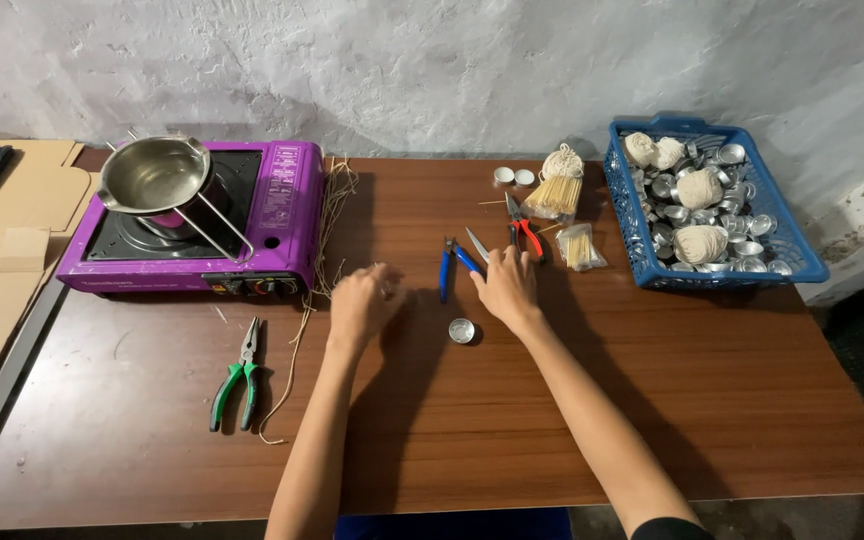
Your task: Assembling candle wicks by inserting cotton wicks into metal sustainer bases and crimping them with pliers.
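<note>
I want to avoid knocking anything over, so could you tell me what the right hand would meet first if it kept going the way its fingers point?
The right hand points away toward the wall. Its fingertips are already at the blue-handled cutters; just beyond lie the red-handled pliers, though depth is hard to judge.

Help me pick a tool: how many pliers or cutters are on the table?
3: green pliers front left, blue cutters between the hands, red pliers beyond the right hand.

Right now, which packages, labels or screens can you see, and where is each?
Clear plastic bag of pale sticks: mid-table, left of the blue basket.
Printed label panel: top of the purple stove, right of the burner; pale print on purple.
No screens.
</note>
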